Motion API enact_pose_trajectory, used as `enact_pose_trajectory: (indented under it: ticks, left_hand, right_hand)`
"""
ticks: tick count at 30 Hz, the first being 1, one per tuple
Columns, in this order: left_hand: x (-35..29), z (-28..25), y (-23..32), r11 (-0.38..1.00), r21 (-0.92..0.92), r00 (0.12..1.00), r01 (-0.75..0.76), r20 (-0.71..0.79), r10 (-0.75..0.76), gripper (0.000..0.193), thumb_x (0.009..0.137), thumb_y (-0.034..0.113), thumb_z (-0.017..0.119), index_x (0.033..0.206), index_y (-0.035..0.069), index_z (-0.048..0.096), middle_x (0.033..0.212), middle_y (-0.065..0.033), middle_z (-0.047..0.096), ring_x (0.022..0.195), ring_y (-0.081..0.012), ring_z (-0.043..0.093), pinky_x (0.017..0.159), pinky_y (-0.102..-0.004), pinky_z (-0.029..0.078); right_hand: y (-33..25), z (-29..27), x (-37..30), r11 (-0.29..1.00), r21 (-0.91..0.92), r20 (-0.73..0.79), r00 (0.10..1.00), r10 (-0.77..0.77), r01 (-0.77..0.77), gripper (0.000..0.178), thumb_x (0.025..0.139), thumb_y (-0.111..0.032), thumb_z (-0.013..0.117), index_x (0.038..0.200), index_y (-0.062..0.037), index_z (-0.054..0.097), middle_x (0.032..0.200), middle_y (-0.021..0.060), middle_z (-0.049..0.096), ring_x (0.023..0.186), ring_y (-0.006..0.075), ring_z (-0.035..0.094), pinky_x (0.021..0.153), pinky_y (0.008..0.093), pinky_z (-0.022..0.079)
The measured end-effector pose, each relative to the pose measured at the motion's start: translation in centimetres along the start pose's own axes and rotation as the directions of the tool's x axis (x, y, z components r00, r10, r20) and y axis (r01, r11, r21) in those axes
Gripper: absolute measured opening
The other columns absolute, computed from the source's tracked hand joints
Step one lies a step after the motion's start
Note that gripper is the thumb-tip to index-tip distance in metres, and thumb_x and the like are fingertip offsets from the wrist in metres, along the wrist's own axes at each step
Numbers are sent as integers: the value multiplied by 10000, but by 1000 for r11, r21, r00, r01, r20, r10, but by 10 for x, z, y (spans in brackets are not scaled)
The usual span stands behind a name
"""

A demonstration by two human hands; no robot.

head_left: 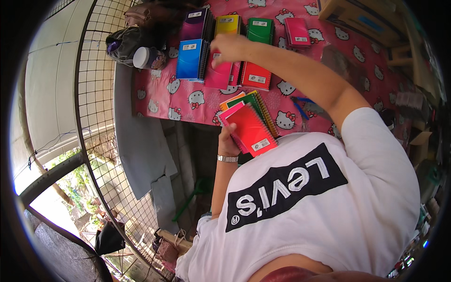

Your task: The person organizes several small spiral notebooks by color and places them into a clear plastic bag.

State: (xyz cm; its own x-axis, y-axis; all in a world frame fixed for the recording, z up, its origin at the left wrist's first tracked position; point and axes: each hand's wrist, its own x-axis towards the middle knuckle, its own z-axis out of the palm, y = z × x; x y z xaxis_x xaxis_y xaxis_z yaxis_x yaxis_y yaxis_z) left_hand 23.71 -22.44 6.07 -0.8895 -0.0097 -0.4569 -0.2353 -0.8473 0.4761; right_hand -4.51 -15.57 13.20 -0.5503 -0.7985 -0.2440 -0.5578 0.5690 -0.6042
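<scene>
My left hand is closed around a fanned handful of spiral notebooks near my chest. A red notebook lies on top, with pink, green and orange ones showing behind it. Reaching across the table, my right hand has its fingers curled at the upper end of a pink notebook. That notebook sits askew over other pink ones, and the fingertips are partly hidden. Beside it are a blue notebook stack on the left and a red notebook stack on the right.
Farther back stand purple, yellow, green and pink notebook stacks. A white-lidded jar and dark bag are at left. Blue-handled scissors lie near the table edge; a cardboard box stands far right.
</scene>
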Motion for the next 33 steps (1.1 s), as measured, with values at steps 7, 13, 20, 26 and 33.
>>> enact_pose_trajectory:
  ticks: [7, 13, 20, 26, 33]
  left_hand:
    - [-17, -22, -1, 991, 74, 957, -109, -261, 125, 429, 833, 161, 636, 1217, 19, 506, 1121, -137, 636, 985, -281, 651, 858, -419, 547]
    - [-9, -45, 13, 978, 60, 928, -201, -307, 209, 547, 888, 392, 599, 1298, 55, 467, 1253, -106, 570, 1120, -275, 580, 933, -436, 493]
    - [8, -55, 16, 932, -184, 945, -311, -163, 283, 874, 791, 666, 581, 1391, 67, 369, 1374, -107, 471, 1243, -292, 476, 1009, -472, 425]
    - [-2, -65, 2, 961, 34, 928, -273, -255, 273, 592, 794, 296, 653, 1284, 23, 462, 1213, -135, 593, 1083, -305, 597, 925, -462, 501]
    - [-1, -53, -18, 976, 6, 913, -218, -351, 206, 593, 837, 396, 610, 1298, 51, 469, 1236, -130, 582, 1105, -318, 579, 949, -486, 477]
  right_hand:
    - [59, 38, 21, 991, -81, -314, 947, 73, -103, 437, 707, -404, 773, 984, -83, 667, 931, 131, 685, 934, 298, 659, 802, 413, 520]
    - [-15, -8, -16, 962, 66, -198, 949, -247, 264, 337, 726, -288, 761, 928, -44, 648, 925, 133, 669, 884, 299, 640, 772, 384, 499]
    - [-58, 65, 10, 945, 210, -62, 968, -243, 250, 543, 738, -386, 765, 1044, 12, 559, 930, 199, 653, 905, 345, 639, 798, 414, 499]
    - [-32, 94, 53, 825, 551, -405, 823, 398, -127, 761, 688, -303, 823, 1201, 25, 366, 988, 279, 619, 933, 423, 623, 831, 455, 505]
    - [-28, 83, 4, 556, 829, -175, 918, 356, -58, 745, 719, -146, 798, 1292, 13, 350, 1045, 193, 619, 914, 267, 638, 796, 357, 515]
